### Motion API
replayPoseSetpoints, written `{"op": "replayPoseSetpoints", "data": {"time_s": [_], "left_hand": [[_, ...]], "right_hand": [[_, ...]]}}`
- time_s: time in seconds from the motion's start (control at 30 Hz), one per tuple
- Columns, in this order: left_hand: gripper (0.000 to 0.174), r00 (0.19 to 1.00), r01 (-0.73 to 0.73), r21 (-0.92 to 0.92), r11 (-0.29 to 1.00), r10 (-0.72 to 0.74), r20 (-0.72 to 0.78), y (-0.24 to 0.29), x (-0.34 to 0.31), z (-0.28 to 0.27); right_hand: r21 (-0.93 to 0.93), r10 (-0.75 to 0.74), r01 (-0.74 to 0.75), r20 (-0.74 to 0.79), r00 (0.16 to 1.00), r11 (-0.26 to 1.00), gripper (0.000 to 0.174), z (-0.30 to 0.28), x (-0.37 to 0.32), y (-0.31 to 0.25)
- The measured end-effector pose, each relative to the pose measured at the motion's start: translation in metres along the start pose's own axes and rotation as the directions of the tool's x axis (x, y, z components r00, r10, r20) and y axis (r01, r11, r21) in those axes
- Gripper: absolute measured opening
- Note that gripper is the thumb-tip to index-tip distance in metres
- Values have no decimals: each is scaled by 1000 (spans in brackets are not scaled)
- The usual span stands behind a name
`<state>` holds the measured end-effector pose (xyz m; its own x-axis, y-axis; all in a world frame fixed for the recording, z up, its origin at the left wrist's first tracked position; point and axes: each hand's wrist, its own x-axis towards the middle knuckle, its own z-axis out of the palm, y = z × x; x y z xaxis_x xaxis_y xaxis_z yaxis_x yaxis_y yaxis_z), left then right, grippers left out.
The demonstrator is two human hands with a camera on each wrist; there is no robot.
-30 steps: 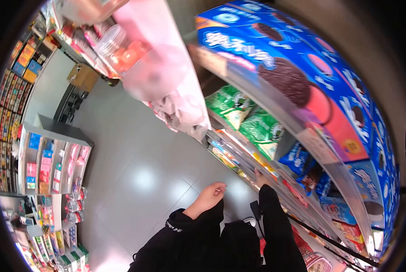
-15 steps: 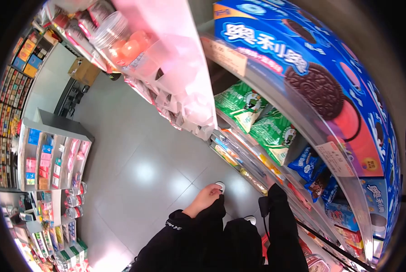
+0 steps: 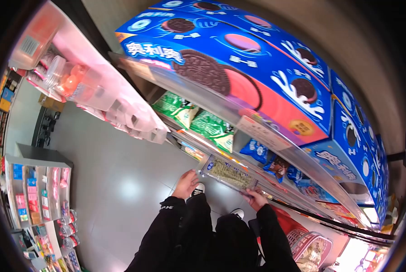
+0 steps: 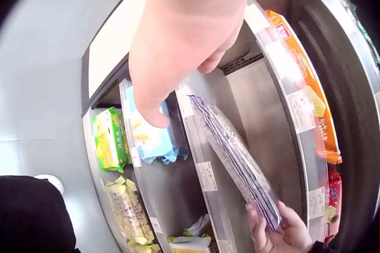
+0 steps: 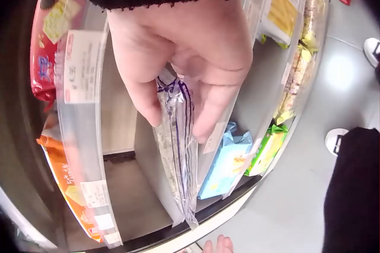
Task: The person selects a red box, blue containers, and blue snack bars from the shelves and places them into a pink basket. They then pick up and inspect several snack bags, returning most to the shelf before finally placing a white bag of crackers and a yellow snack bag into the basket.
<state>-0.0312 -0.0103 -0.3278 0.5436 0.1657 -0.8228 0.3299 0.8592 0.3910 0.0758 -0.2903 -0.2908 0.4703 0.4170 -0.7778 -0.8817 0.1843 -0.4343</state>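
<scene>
A clear flat packet with purple print and greenish crumbly contents hangs in front of the snack shelves. My right hand pinches its near right end between thumb and fingers. Seen edge-on in the right wrist view, the packet runs down from between the fingers of the right hand. My left hand is by the packet's other end, fingers loosely bent, holding nothing. In the left wrist view the left hand hovers above the shelf fronts, apart from the packet.
Large blue cookie boxes stand on the top shelf, with green bags below. A pink display juts out at left. Behind my right arm is a pink basket. An orange pack and a light-blue pack sit on the shelves.
My right hand, earlier reaching into a lower shelf, is now out in front with the packet in its grip. The left hand has shifted left and upward, near the packet. The head view has turned right.
</scene>
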Motion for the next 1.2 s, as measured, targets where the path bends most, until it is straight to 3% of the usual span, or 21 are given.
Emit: {"op": "replayPoseSetpoints", "data": {"time_s": [0.03,0.1,0.17,0.3,0.37,0.53,0.6,0.63,0.73,0.77,0.83,0.87,1.03,1.1,1.13,1.17,1.2], "left_hand": [[46,1000,9,5,1000,-9,12,-2,0,2],[34,957,76,-30,997,-64,281,-5,-7,5],[33,943,77,14,997,-77,324,-6,-22,12],[33,903,64,125,990,-111,416,-19,-40,6],[31,899,99,171,980,-162,407,-22,-54,3],[21,929,57,252,966,-144,342,-25,-117,-2],[19,947,-8,277,961,-82,312,-29,-146,-2],[19,950,-37,286,957,-55,307,-31,-160,-1],[17,957,-92,288,953,4,291,-42,-198,6],[17,953,-116,294,949,23,302,-46,-211,14],[18,946,-144,283,948,49,319,-58,-226,26],[18,932,-179,283,942,71,355,-65,-232,35],[19,902,-254,314,915,106,419,-115,-251,83],[21,897,-270,352,896,101,431,-133,-248,105],[22,886,-281,398,873,77,457,-142,-244,117],[24,879,-288,443,849,50,475,-150,-240,128],[24,876,-293,441,848,54,479,-155,-235,141]], "right_hand": [[3,-10,10,-12,1000,1000,24,-7,-8,1],[-43,-10,12,53,999,999,28,-20,-22,6],[-21,-38,38,25,999,999,31,-32,-32,13],[-26,41,-39,74,996,999,31,-42,-58,17],[-46,74,-68,148,986,997,31,-46,-66,22],[-152,225,-205,133,965,967,36,-39,-95,19],[-394,346,-237,234,908,888,38,-36,-107,16],[-389,331,-220,247,911,895,38,-36,-112,13],[-671,409,-128,280,868,730,50,-38,-141,0],[-667,389,-110,287,875,737,50,-38,-153,-8],[-790,268,166,386,883,590,55,-47,-173,-19],[-796,230,226,412,882,561,60,-68,-173,-15],[-817,122,227,339,933,531,60,-98,-253,-57],[-794,-12,276,321,947,542,56,-132,-269,-58],[-748,-141,342,320,937,569,49,-150,-273,-54],[-748,-148,346,321,935,566,49,-166,-278,-53],[-692,-172,304,256,951,655,45,-178,-284,-54]]}}
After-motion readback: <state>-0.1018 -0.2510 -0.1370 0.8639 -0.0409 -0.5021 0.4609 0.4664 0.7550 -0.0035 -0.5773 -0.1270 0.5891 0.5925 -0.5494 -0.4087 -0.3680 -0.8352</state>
